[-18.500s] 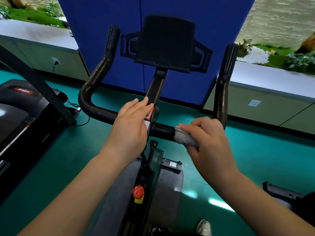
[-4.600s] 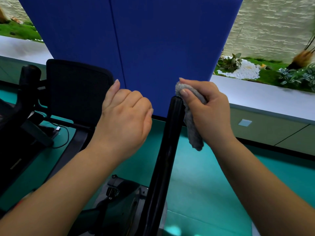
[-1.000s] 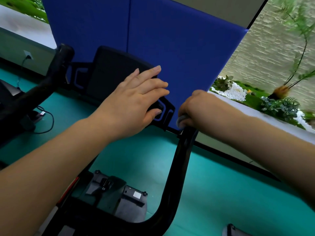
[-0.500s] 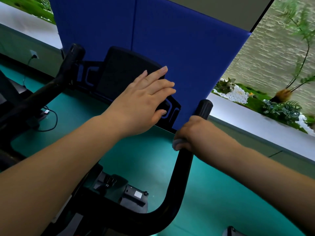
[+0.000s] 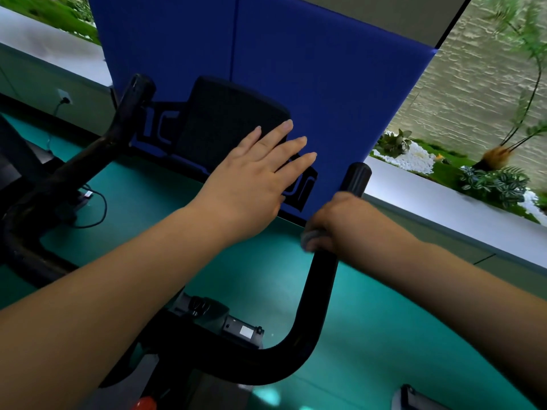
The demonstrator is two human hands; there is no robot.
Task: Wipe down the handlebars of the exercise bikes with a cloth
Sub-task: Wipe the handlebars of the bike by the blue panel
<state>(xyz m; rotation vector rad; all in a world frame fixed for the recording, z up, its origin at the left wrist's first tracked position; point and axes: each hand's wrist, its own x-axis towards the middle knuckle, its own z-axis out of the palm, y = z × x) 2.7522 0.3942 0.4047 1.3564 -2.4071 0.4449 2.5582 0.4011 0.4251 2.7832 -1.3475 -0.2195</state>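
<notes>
The exercise bike's black handlebar has a right prong (image 5: 318,291) rising from a curved bend, and a left prong (image 5: 124,113) at the far left. My right hand (image 5: 340,223) grips the right prong a little below its tip, wrapped round a grey cloth (image 5: 310,235) of which only a small edge shows under the fingers. My left hand (image 5: 257,176) is flat with straight fingers, over the lower right of the black tablet holder (image 5: 225,119); whether it touches the holder is unclear.
A blue partition (image 5: 296,69) stands just behind the bike. The floor (image 5: 384,335) is teal. A white ledge with plants (image 5: 488,179) runs along the right. A cable and wall socket (image 5: 63,97) lie at the left, near another black machine. A red knob (image 5: 145,405) shows at the bottom.
My right hand with the cloth has slid down the right prong from its tip, baring the tip. My left hand has stayed flat by the tablet holder.
</notes>
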